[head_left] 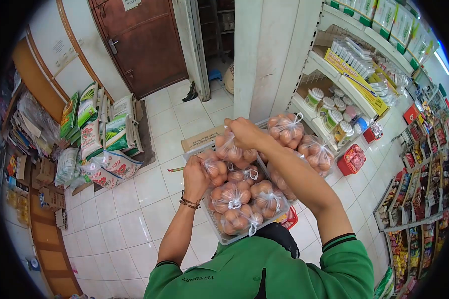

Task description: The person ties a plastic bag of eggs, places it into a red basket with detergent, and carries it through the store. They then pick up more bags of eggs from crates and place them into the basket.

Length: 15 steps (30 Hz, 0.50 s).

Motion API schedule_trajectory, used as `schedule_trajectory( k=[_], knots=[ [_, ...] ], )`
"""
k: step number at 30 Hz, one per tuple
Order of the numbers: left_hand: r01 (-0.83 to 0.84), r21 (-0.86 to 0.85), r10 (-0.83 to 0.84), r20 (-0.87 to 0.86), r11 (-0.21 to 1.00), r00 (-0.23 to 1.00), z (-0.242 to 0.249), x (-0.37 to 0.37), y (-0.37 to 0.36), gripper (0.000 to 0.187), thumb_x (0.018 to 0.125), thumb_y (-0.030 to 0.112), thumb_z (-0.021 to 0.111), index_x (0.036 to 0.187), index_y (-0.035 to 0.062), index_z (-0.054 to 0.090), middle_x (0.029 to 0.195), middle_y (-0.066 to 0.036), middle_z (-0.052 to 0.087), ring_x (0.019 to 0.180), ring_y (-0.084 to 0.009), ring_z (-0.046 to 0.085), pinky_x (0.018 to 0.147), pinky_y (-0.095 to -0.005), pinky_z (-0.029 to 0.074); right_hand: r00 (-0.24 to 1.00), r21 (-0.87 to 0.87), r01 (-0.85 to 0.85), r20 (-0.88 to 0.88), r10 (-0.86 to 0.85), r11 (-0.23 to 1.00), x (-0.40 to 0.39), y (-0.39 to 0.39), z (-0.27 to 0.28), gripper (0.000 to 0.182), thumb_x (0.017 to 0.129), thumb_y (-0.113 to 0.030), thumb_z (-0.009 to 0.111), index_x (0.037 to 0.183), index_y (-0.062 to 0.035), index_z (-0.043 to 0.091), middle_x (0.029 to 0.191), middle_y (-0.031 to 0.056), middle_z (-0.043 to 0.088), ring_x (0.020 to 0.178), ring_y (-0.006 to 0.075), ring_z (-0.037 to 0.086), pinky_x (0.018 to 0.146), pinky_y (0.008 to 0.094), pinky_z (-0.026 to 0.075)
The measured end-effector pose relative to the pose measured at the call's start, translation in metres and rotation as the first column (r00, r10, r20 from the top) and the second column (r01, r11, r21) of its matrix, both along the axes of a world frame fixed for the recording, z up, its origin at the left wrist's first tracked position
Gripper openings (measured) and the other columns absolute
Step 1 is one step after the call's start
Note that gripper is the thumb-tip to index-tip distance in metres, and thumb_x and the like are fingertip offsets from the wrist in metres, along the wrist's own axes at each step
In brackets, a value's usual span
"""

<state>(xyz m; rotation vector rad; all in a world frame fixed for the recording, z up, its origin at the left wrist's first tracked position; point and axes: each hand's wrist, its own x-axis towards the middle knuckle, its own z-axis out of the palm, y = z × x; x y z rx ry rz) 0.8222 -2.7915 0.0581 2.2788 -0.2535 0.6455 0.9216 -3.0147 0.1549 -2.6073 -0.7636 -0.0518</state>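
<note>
Clear plastic bags of brown eggs, tied with white knots, fill a pale plastic crate (218, 230) in front of my body. My right hand (242, 132) is closed around the top of one bag of eggs (230, 152) at the far side of the crate. At the crate's left edge, the curled fingers of my left hand (195, 175) grip another bag of eggs (215, 170); its neck is hidden in them. A thin red and green strip (175, 170) shows beside that hand. More egg bags (315, 153) stand to the right, partly behind my right forearm.
A cardboard box (202, 139) is beyond the crate. Shelves with tubs (331, 107) and a red basket (351, 159) stand right. Filled sacks (110, 132) lean at the left, near a brown door (139, 45). Snack racks (416, 194) line the far right.
</note>
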Motion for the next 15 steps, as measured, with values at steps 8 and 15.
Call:
schedule_trajectory(
  k=[8,15],
  knots=[
    [-0.017,-0.060,0.013,-0.067,0.998,0.998,-0.002,-0.001,0.001,0.004,0.087,-0.003,0.057,0.090,-0.0042,0.059,0.088,-0.024,0.064,0.081,-0.0447,0.063,0.071,-0.0512,0.051,0.998,0.002,-0.055,-0.024,0.055,0.998,-0.005,0.001,0.003,0.033,0.075,0.002,0.068,0.108,-0.0015,0.061,0.095,0.0224,0.071,0.096,0.0451,0.068,0.079,0.0510,0.055],
    [-0.012,-0.080,0.011,-0.011,0.997,1.000,-0.007,0.005,0.000,0.004,0.088,-0.003,0.057,0.092,-0.0039,0.059,0.089,-0.023,0.064,0.081,-0.0443,0.064,0.071,-0.0509,0.051,0.999,0.066,0.036,-0.007,-0.036,0.997,-0.005,0.002,-0.024,0.036,0.076,0.001,0.066,0.111,-0.0029,0.060,0.097,0.0211,0.072,0.095,0.0451,0.068,0.081,0.0512,0.056]
  ],
)
